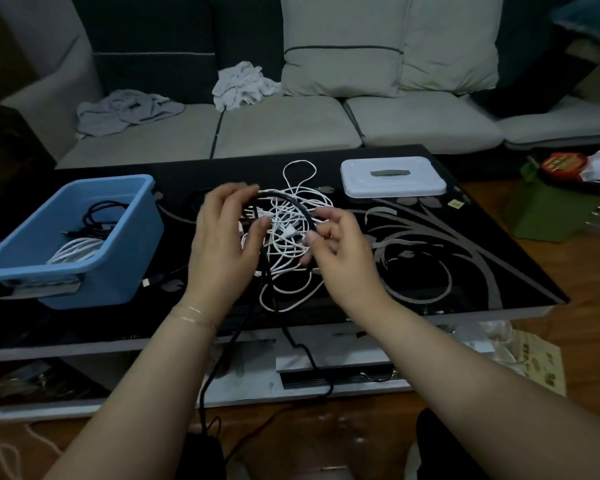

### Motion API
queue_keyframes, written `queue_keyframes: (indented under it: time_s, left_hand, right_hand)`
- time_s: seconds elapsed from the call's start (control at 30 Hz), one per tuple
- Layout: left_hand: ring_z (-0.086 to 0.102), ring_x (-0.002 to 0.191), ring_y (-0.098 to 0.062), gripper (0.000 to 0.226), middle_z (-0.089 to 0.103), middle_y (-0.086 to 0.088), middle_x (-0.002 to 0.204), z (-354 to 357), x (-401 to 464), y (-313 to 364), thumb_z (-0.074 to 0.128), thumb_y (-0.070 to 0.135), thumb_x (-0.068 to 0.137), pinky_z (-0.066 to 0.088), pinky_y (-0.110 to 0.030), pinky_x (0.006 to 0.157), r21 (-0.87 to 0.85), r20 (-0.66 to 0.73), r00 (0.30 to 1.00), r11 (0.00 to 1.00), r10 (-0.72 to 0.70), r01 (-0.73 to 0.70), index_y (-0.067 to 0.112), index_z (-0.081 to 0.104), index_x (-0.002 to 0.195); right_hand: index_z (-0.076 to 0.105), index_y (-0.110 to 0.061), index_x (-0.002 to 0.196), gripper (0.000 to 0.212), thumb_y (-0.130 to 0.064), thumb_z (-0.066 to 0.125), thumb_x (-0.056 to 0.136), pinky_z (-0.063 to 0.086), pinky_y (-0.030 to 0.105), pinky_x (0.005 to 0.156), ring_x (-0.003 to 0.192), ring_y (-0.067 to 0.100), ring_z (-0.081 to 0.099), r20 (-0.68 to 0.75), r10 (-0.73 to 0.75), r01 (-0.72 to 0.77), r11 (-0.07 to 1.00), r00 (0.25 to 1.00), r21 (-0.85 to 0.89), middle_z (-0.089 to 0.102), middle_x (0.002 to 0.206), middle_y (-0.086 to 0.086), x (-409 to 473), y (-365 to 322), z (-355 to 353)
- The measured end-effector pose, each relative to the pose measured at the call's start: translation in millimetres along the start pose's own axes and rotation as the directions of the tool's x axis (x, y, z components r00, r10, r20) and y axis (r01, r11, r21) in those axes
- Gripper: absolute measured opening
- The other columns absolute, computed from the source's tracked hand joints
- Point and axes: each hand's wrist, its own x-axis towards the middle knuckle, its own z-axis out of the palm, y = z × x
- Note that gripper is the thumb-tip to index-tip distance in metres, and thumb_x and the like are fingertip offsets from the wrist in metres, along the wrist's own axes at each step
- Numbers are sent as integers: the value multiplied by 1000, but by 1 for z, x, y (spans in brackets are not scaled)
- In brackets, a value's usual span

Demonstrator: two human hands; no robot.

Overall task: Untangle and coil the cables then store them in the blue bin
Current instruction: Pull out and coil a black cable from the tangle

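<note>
A tangle of white cables [293,216] lies in the middle of the black glass table [465,271]. A black cable [293,202] arches over the tangle between my two hands, and its ends hang down past the table's front edge. My left hand [222,244] pinches the black cable at the arch's left end. My right hand [340,247] pinches it at the right end with thumb and forefinger. The blue bin [118,271] stands at the table's left and holds a coiled white cable [77,249] and a coiled black cable [101,216].
A white lid [392,176] lies at the table's back right. A loose plug [151,280] rests beside the bin. A grey sofa [291,126] with crumpled cloths runs behind the table. Green boxes and packets sit on the floor at the right.
</note>
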Motion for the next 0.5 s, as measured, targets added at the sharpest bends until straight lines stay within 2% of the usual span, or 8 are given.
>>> queue_keyframes:
  time_s: [0.07,0.13,0.2,0.27,0.3,0.37,0.43,0.5]
  left_hand:
    - [32,136,-18,50,35,-5,149,-2,0,4,43,36,98,23,-28,113,96,1,996,992,84,-84,15,41,143]
    - [37,136,-20,51,42,-4,147,-2,1,7,32,41,99,20,-36,116,177,49,989,974,137,-144,15,43,143]
    - [59,108,-17,48,67,4,114,-2,1,9,27,45,98,37,-41,106,76,134,984,989,113,-124,21,62,120]
    - [61,70,-8,37,66,9,73,-1,0,16,34,41,100,49,-30,72,-253,271,963,965,-1,72,23,65,94]
    - [55,59,-6,32,60,8,63,-2,0,20,38,34,102,45,-24,61,-405,360,931,890,-55,209,21,64,89]
    - [46,49,-9,31,49,6,55,-6,1,26,39,24,103,39,-19,52,-595,533,844,682,-60,424,14,62,85]
    - [33,42,-9,33,39,4,51,-9,3,28,40,29,97,27,-19,43,-657,677,736,452,2,603,15,64,79]
    - [21,38,-4,37,30,7,46,-10,4,28,42,40,92,13,-19,41,-642,751,660,279,38,714,17,66,76]
  right_hand:
    - [53,-30,103,24,-7,50,96,49,21,66,65,2,59,0,-62,62,998,998,11,60,83,-9,2,-10,-6]
    - [58,-30,102,24,-7,50,97,47,18,72,73,-3,58,28,-134,135,991,991,-12,61,77,-15,2,-18,-13]
    - [61,-30,101,25,-8,50,97,45,16,75,77,-3,58,85,-173,175,984,981,-14,62,76,-23,1,-24,-18]
    - [63,-30,101,25,-9,51,96,46,18,76,77,-2,58,118,-188,191,981,975,-15,62,78,-26,2,-28,-23]
    - [64,-30,100,25,-8,52,95,46,18,76,77,-2,57,124,-194,198,980,973,-28,62,78,-26,3,-28,-25]
    - [65,-26,99,24,-5,53,95,45,15,74,75,-2,57,134,-202,208,977,970,-35,63,78,-24,4,-30,-29]
    - [64,-23,97,22,-2,55,93,44,13,70,72,-1,58,122,-201,202,979,972,7,64,77,-17,5,-34,-32]
    - [60,-21,95,19,-3,59,91,44,12,59,65,0,57,73,-169,164,984,983,71,61,74,-9,5,-35,-32]
